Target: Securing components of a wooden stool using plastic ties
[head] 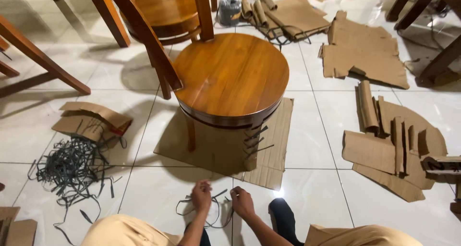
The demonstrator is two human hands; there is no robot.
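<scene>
Left hand (201, 196) and right hand (241, 202) low at bottom centre of the frame, close together but not touching, fingers pinched on a loose black strap (211, 216) looping on the white floor tile (158, 188). Strap directly under both hands, long axis roughly left to right. Straight above, toward frame centre: round wooden chair (230, 75) on flat cardboard (276, 145), straps around a wrapped leg (252, 145). Strap pile (72, 166) at lower left, nearer the left hand.

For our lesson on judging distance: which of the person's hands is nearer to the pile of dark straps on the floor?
The left hand. The pile of dark straps lies to its left; the right hand is farther off, on the left hand's other side.
</scene>
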